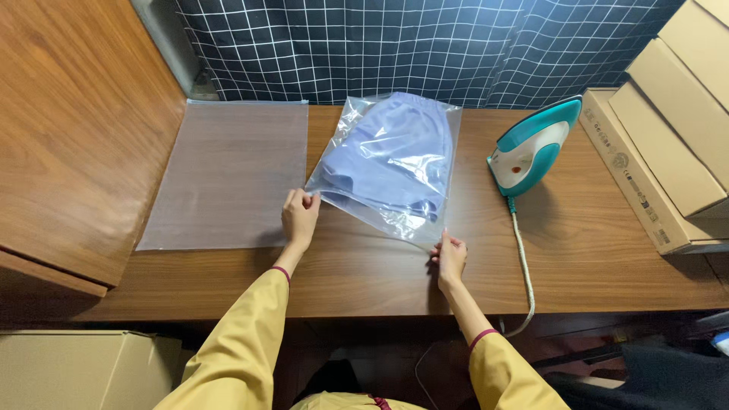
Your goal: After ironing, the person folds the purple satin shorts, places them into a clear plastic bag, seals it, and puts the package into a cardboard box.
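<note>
Dark checked curtain hangs behind a brown wooden surface [364,281], where a clear plastic bag [389,163] lies at the middle with a folded lilac garment [387,156] inside it. The left hand [300,218] pinches the bag's near left corner between thumb and fingers, and the right hand [450,258] pinches the near right corner — both hold the open edge flat against the wood. Just left of the bag lies a stack of frosted empty bags [228,175], its edge close to the left hand. A teal and white iron [531,148] stands upright to the right, well clear of the plastic, its cord [524,266] trailing off the front edge; cardboard boxes [668,137] sit beyond it. Handling this edge well, I judge, calls for an even pull at both corners so the film lies smooth — and for keeping it away from the iron.
</note>
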